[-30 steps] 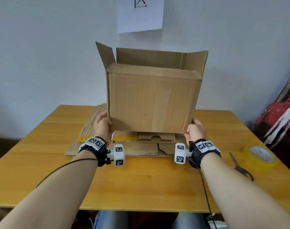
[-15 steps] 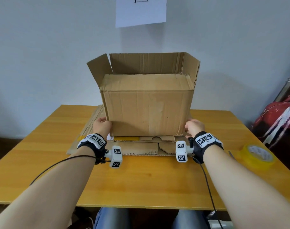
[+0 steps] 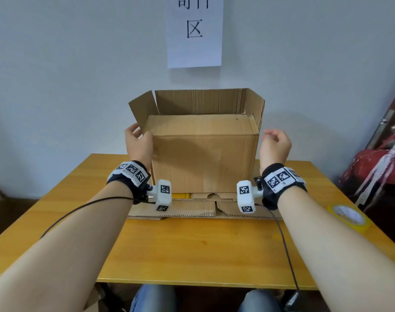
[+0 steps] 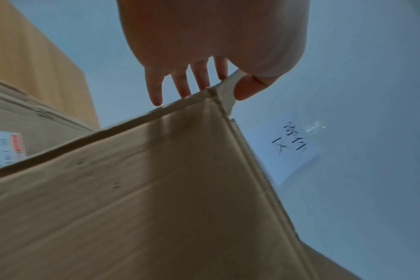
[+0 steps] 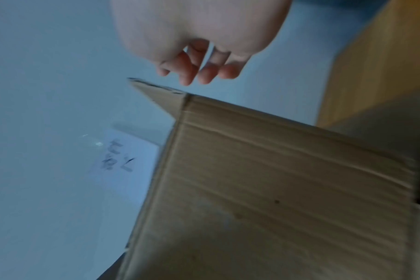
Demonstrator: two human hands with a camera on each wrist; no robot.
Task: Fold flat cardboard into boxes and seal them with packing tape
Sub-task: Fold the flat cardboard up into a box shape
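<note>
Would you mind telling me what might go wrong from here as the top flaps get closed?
The box stands on an uneven stack of flat cardboard, so pressing flaps could make it slide. Only the left hand touches it, at the left flap; the right hand hovers clear, so a push may skew it. The tape roll lies near the table edge and might get knocked off.

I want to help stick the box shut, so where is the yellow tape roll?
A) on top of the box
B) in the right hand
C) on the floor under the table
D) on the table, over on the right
D: the yellow tape roll lies on the table near its right edge, while the left hand and the right hand are up by the box, holding no tape.
</note>
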